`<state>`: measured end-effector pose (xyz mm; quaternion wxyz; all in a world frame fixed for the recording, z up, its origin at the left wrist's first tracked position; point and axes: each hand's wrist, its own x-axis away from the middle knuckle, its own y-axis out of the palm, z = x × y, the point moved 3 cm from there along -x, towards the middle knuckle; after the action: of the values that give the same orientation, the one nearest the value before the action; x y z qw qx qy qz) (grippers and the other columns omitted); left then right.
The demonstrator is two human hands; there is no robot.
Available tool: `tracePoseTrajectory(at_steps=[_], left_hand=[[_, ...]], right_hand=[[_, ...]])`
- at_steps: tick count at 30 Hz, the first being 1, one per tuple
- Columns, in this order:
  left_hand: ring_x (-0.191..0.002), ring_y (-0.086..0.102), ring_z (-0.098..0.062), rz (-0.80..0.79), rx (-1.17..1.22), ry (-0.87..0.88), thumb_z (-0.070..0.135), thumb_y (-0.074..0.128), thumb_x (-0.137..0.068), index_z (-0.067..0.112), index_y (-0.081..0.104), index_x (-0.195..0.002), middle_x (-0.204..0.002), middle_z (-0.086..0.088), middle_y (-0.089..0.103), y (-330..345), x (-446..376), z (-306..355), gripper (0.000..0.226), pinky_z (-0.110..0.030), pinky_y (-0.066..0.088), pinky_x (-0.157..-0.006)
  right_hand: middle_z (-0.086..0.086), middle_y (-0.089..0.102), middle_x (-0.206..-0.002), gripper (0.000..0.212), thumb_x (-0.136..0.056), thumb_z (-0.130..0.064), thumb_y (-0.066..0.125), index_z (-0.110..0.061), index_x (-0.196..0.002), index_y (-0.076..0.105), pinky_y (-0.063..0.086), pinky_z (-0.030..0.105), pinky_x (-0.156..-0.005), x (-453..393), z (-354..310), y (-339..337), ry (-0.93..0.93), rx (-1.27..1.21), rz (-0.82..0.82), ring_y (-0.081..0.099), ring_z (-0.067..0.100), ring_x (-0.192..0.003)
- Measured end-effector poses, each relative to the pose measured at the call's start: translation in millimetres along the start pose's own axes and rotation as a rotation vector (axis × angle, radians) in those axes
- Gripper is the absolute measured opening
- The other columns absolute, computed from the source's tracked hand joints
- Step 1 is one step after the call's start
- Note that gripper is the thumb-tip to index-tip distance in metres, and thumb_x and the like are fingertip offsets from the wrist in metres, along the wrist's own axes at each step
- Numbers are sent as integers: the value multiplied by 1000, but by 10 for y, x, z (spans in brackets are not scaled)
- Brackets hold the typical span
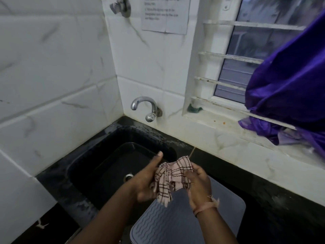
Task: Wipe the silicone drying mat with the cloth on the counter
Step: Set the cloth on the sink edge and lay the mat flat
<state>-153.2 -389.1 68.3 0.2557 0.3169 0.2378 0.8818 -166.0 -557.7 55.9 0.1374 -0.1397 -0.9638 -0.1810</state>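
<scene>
I see both hands holding the bunched cloth point(173, 176) w/ curled fingers, left hand point(146, 180) thumb up, right hand point(198, 187) pinching its far side, grey mat point(177, 221) just below the fingers, sink point(105, 166) left.

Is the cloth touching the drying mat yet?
Cannot tell. In the head view both hands hold the cloth bunched over the mat; its hanging corner overlaps the mat's edge, with no plain gap or contact.

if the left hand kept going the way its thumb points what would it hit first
Probably the sink's far rim, then the tap on the wall. The left hand, holding the cloth, points up and away over the basin; depth is unclear.
</scene>
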Motion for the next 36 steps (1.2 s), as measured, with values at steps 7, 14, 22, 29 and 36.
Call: tracePoseTrajectory(at_steps=[7,14,22,29,36], left_hand=[[-121,63,-42,71,356,87,19,71,-93,-5,54,-142,-140,-29,58,-717,140,-125,57,-53,51,-104],[-105,73,-35,451,122,118,28,62,-100,2,71,-124,-117,-21,74,-1522,51,532,37,-48,60,-89],[-107,71,-42,411,299,144,68,61,-90,-2,74,-118,-117,-30,70,-2157,295,1200,77,-51,55,-98],[-108,67,-43,458,425,123,11,54,-99,-15,61,-127,-121,-34,67,-2692,294,1291,39,-51,52,-102],[-102,72,-42,670,261,299,21,64,-99,-3,72,-115,-107,-26,75,-3086,-81,1735,30,-55,57,-95]], right_hand=[[0,79,-93,31,-87,3,62,-23,-100,74,56,22,-62,-276,-469,440,-196,514,3,76,13,-82],[-1,74,-109,33,-91,0,59,-25,-109,71,58,28,-85,-476,-350,1229,-428,862,168,71,13,-100],[-15,71,-117,52,-82,-28,48,-40,-131,60,53,27,-92,-174,677,2891,-561,1323,-430,66,8,-107],[2,67,-130,46,-94,-43,70,-23,-133,55,53,38,-99,-853,797,2954,87,798,19,66,25,-115],[13,78,-108,24,-98,-4,62,-9,-120,70,62,38,-74,-1401,1157,3496,235,272,-142,76,29,-97]])
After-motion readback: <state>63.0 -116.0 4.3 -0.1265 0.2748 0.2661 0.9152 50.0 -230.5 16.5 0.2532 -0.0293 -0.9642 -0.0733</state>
